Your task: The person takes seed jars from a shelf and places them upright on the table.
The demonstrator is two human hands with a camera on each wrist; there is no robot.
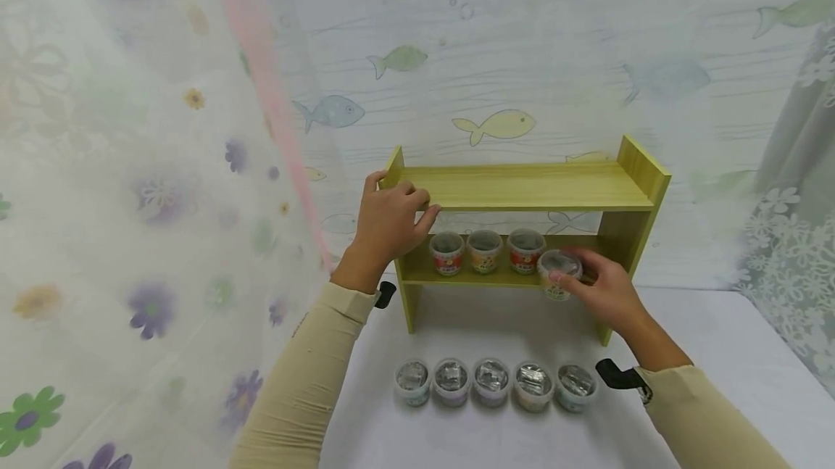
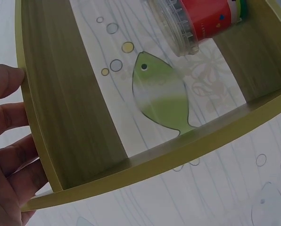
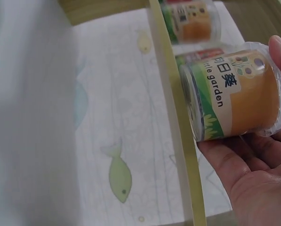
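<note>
Step in hand: shelving. Right hand pinches an orange-labelled cup at the lower shelf's front edge, beside three shelved cups. Left hand, fingers curled, grips the wooden rack. Five cups wait on the table. Next move likely calls for sliding the cup inward.

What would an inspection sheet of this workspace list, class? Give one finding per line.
Surface: white table, bare at the right.
Job's things: wooden shelf; three cups on its lower board; orange-labelled cup at that board's front edge.
Clutter: five foil-lidded cups in a row.
Grip: left hand holds the shelf's top-left corner; right hand grips the orange-labelled cup.
Cables: nothing seen.
Surroundings: fish-print backdrop, floral curtain.
</note>
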